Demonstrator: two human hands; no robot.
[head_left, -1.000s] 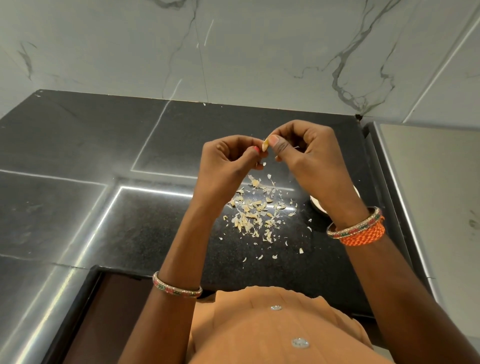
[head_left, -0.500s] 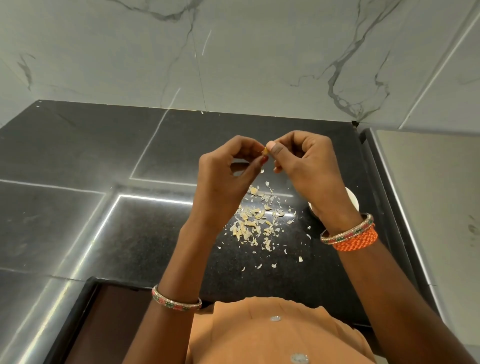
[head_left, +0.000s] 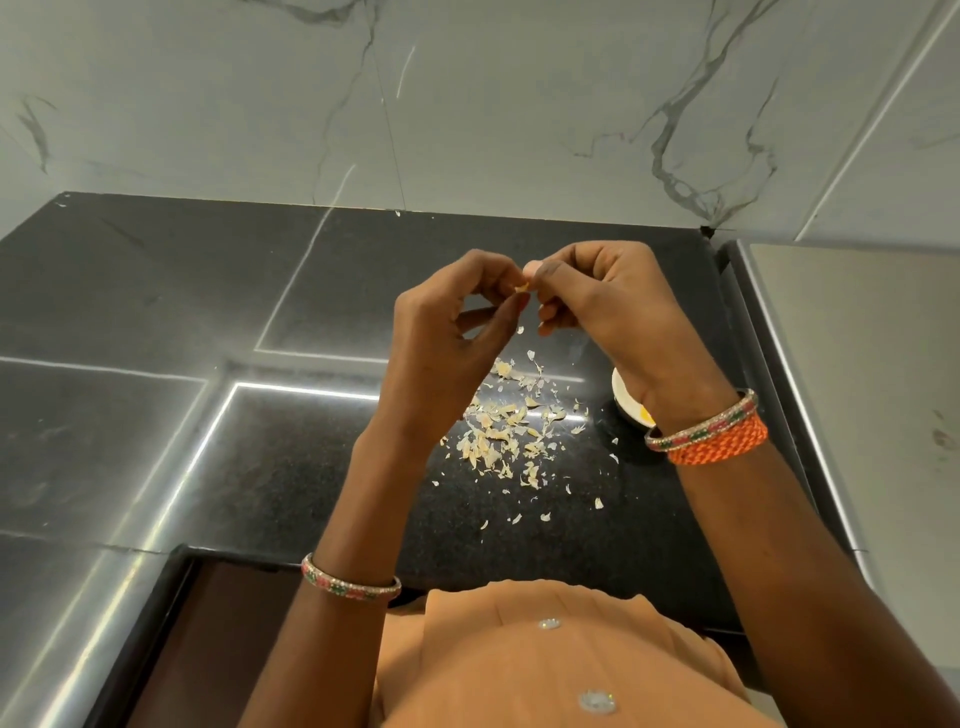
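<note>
Garlic clove (head_left: 522, 287) pinched between fingertips of left hand (head_left: 447, 338) and right hand (head_left: 618, 301), less of it showing than a second ago, above peel heap (head_left: 498, 431) at 6 o'clock on counter (head_left: 597, 545); skin probably nearly off.

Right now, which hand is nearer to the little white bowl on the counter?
The right. The right hand is held up beside the white bowl, its wrist hiding part of it; the left hand is farther left, above the scattered peels. Both pinch one small piece.
</note>
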